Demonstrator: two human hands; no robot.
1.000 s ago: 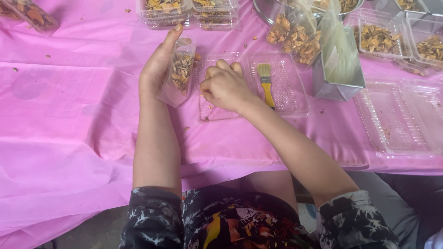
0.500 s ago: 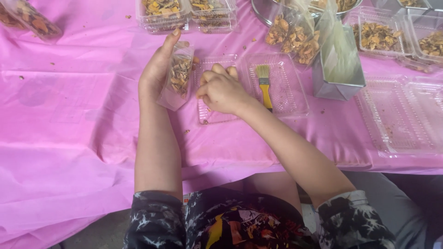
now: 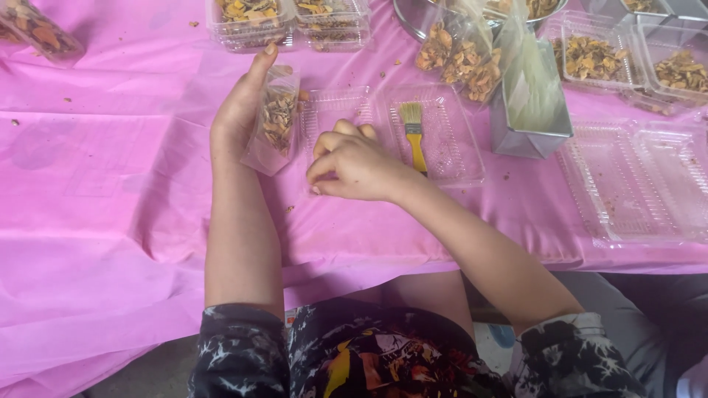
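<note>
My left hand (image 3: 237, 110) holds a small clear plastic bag (image 3: 273, 125) partly filled with brown dried pieces, upright against the pink tablecloth (image 3: 110, 169). My right hand (image 3: 350, 161) rests just right of the bag with fingers curled, fingertips pinched near the table; whether it holds anything I cannot tell. It lies over an open clear plastic clamshell tray (image 3: 450, 158). A small yellow-handled brush (image 3: 414, 133) lies in that tray, just right of my right hand.
Filled clear containers (image 3: 287, 18) stand at the back. A larger clear bag of dried pieces (image 3: 461, 59) leans on a metal bowl (image 3: 413, 18). A metal box with plastic bags (image 3: 527, 96) stands right of the tray. Another empty clamshell (image 3: 638, 180) lies at the right, with more filled trays (image 3: 590, 55) behind it.
My right hand has slid a little toward me and down off the tray's left half. The left hand and bag stay in place.
</note>
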